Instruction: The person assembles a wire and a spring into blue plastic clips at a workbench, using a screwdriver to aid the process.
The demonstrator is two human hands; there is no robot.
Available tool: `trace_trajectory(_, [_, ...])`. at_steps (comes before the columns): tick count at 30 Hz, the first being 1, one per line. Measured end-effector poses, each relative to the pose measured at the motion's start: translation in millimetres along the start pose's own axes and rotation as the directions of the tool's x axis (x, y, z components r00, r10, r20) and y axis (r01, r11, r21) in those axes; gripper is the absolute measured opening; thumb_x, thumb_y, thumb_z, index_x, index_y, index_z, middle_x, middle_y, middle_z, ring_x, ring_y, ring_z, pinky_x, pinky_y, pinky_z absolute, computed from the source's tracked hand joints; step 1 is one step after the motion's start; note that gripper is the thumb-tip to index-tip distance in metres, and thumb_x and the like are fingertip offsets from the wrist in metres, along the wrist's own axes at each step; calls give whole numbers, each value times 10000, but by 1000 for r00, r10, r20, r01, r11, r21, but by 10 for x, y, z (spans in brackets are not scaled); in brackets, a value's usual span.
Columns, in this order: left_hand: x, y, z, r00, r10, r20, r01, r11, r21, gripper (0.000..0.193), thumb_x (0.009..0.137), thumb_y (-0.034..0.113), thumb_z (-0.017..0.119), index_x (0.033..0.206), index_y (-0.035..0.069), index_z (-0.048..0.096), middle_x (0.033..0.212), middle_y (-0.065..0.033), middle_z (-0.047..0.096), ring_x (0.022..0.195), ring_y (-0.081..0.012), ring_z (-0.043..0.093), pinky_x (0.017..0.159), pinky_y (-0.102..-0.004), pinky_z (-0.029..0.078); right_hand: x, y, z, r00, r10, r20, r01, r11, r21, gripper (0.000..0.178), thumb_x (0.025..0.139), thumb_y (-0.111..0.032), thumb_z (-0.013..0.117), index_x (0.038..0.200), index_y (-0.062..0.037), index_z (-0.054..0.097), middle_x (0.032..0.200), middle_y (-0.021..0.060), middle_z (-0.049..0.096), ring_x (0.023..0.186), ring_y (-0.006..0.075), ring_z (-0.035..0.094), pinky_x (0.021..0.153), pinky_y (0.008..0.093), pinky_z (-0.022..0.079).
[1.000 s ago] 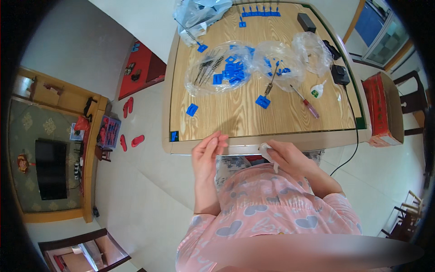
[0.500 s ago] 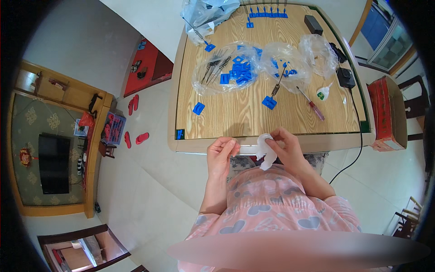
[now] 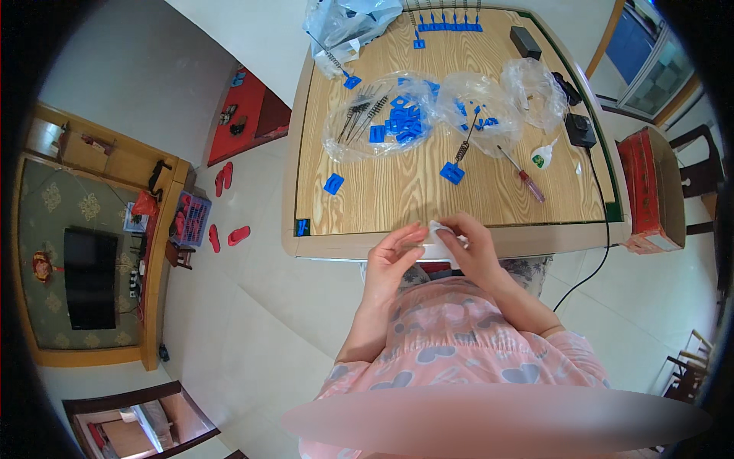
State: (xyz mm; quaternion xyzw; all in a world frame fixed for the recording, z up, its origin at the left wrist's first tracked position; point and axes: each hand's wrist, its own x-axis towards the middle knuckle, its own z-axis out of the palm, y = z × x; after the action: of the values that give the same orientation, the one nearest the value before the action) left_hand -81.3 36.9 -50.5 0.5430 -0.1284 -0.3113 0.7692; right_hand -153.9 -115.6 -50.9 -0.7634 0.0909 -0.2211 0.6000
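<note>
At the table's near edge, my right hand pinches a crumpled piece of white tissue between thumb and fingers. My left hand is just beside it, fingers stretched out and thumb apart, with nothing visible in it. Part of the tissue is hidden behind my right fingers. Beyond my hands, a blue square plastic piece with a black spring and rod lies on the wooden table. A screwdriver with a clear reddish handle rests to its right, and a loose blue square piece to its left.
Clear plastic bags hold blue pieces and springs. A small white bottle, a black adapter with a cord and a dark block lie on the right. Blue spring pieces line the far edge. A red carton stands beside the table.
My hands have come closer together; the left moved right and its fingers straightened. The tissue, which hung down before, is now bunched mostly behind my right fingers.
</note>
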Motion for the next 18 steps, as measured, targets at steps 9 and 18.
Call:
trace_trajectory(9, [-10,-35,-32,996,16,84,-24,995,97,498,824,-29,579,1296,-2,422,1205,-116,552,1061,-141,534,912,-278,413,77,223,151,997,63,-55,-51,981,187,142,802,-14,612,940,-10,577,821,88,554,681,171,559,609,261,443])
trace_trajectory(18, [20,-187,48,993,-60,98,45,987,154,495,979,274,341,1346,-57,301,1356,-135,395,1251,-194,367,1026,-317,290,42,111,340,944,-306,-123,300,952,-61,189,801,39,570,972,-39,581,819,92,542,694,182,567,626,273,458])
